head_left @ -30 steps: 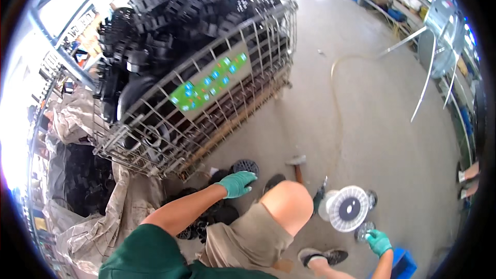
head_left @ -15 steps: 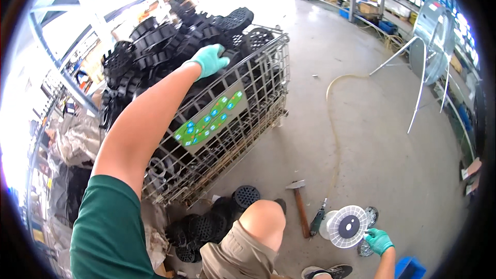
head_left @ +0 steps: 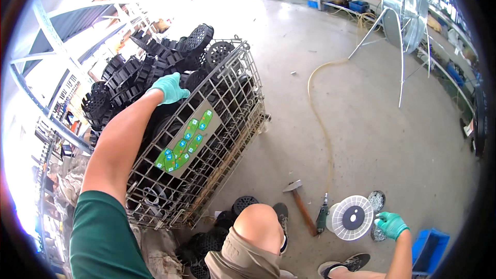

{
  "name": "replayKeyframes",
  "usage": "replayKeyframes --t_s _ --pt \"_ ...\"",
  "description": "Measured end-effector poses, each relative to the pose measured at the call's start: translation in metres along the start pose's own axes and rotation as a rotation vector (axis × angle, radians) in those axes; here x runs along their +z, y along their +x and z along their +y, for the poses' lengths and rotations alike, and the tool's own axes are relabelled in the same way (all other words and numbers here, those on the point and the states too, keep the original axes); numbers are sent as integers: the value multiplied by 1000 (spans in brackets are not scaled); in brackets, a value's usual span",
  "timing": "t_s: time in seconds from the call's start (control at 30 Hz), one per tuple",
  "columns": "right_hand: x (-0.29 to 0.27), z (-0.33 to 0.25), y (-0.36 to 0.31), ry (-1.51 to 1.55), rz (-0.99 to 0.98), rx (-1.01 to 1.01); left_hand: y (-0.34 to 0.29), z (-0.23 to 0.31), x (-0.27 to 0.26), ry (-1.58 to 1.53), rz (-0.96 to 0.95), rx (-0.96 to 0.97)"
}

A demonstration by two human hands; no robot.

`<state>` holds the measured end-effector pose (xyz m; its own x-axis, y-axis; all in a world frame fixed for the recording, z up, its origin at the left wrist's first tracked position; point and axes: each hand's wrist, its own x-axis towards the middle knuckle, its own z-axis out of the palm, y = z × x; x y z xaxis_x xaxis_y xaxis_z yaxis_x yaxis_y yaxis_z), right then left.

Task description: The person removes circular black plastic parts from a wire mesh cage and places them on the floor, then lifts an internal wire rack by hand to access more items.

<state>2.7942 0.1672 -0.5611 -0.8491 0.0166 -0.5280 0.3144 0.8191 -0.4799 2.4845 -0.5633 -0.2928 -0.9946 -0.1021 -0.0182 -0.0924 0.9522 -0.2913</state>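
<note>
My left hand (head_left: 170, 89), in a teal glove, is closed at the top rim of a wire cage basket (head_left: 243, 85). Behind that rim, black ribbed and perforated plastic parts (head_left: 132, 75) fill the basket in a heap. Low on the right, my gloved right hand (head_left: 391, 225) has its fingers drawn together over the edge of a small round dish (head_left: 377, 234) of tiny metal pieces; whatever they pinch is too small to make out. A similar dish (head_left: 376, 201) lies just beyond. Beside them is a white slotted reel (head_left: 352, 233) with a dark centre.
A hammer (head_left: 302, 207) and a green air tool (head_left: 322, 217) on a hose (head_left: 321, 119) lie left of the reel. A blue bin (head_left: 430, 250) stands at lower right. More black parts (head_left: 204, 245) sit beside my knee. A metal reel stand (head_left: 400, 36) stands far right.
The view has swung, shifting the basket left and down. My left hand stays at its rim. My right hand has moved off the white reel's edge toward the near dish.
</note>
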Motion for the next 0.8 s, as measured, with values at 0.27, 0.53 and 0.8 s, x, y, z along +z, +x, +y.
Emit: replayKeyframes --t_s 0.27,0.53,0.8 --pt "-2 -3 -3 40 -25 3 -97 -15 -54 -789 427 -45" --pt "3 19 -17 4 -8 -67 -187 32 -51 -1351 606 -272" --pt "4 42 -21 98 -14 -38 -244 60 -29 -1218 608 34"
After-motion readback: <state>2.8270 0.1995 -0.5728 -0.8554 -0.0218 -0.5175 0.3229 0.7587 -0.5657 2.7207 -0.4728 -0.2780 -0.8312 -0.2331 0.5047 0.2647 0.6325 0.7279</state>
